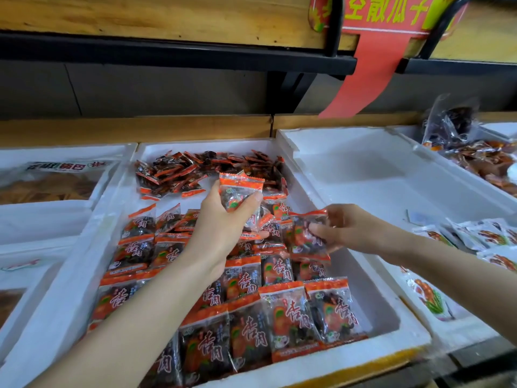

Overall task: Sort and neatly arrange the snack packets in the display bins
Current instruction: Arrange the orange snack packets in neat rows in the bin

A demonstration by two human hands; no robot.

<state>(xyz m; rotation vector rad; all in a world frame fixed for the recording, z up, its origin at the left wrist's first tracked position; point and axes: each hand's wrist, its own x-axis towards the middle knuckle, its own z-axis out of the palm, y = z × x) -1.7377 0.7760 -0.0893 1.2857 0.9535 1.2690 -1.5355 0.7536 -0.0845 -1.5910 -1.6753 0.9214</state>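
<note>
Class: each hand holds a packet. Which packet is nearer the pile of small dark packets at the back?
The packet in the left hand: it overlaps the pile, while the right hand holds the other packet by the bin wall.

This was a shop, seen at a snack display. White foam bins (349,147) stood side by side, each stocked with its own kind of goods: rows of clear orange-topped snack packets (291,312) printed with red characters, a heap of small dark red-edged packets (207,169), and white packets with orange pictures (489,233) in a neighbouring bin. Above them a red paper sign with yellow characters (386,12) hung from a black-framed wooden upper shelf (167,21)
</note>
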